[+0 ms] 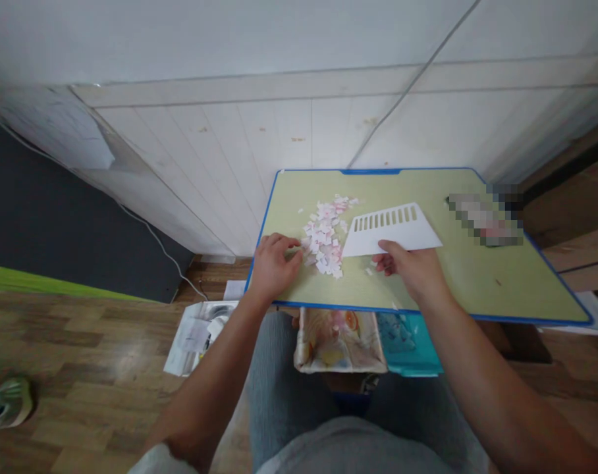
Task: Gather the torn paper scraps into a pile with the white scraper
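A heap of small white and pink paper scraps (323,240) lies on the pale green tabletop (457,283). At the heap's left edge is my left hand (275,262), fingers bent and thumb apart, with nothing seen in it. My right hand (412,266) grips the lower edge of a flat white slotted scraper (392,230), thumb on top and fingers beneath. The scraper is a tapered sheet with a row of slots along its far edge. Its left corner reaches the right side of the heap. A few loose scraps lie near my right fingertips.
A pixelated object (489,220) lies at the table's right. Under the front edge are a patterned fabric-lined bin (341,362) and a teal container (410,345). An open white box (185,339) stands on the floor at left. A shoe (7,403) shows at far left.
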`<state>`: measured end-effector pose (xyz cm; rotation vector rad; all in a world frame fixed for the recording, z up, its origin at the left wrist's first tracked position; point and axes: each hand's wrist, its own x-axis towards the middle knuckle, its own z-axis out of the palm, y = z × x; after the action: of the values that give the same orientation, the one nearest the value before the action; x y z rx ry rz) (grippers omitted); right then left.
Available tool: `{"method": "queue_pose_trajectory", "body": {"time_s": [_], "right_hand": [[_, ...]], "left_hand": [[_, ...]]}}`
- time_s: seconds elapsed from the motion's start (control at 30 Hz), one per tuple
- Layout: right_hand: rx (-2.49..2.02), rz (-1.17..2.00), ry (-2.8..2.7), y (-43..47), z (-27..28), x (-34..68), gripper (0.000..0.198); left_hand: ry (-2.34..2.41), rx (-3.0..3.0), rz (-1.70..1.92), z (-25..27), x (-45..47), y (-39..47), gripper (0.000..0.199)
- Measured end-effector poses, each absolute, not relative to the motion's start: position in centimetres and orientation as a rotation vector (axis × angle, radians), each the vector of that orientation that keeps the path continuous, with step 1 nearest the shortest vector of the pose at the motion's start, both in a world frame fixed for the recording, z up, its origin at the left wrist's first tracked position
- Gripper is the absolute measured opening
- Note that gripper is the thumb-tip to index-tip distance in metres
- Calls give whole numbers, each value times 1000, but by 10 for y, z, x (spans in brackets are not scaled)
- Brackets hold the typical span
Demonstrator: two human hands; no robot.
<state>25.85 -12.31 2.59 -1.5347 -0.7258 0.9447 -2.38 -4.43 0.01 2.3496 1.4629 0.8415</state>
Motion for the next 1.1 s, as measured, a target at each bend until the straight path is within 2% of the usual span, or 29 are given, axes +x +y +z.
{"method": "queue_pose_trajectory", "body": {"time_s": [0.17, 0.33, 0.67, 0.83, 0.93, 1.1], "right_hand": [[-1565, 1006, -704, -116, 27, 246, 16], [-1531, 1059, -700, -108, 22, 234, 7], [-1498, 1023, -770, -145, 35, 275, 19], [-1598, 747, -865, -173, 30, 295, 24], [-1589, 781, -967, -179, 22, 293, 29], [-1592, 717, -897, -166, 14, 302, 31]], "left_hand": [[1568, 2380, 583, 9, 0, -52, 33], [1582, 2413, 479, 15, 27, -52, 30], [1297, 2411, 550, 28, 48, -54, 26], [1396, 2428, 594, 32, 31, -65, 28], [1398, 2444, 536, 32, 20, -78, 17], [1424, 2555, 447, 20, 21, -82, 15]]}}
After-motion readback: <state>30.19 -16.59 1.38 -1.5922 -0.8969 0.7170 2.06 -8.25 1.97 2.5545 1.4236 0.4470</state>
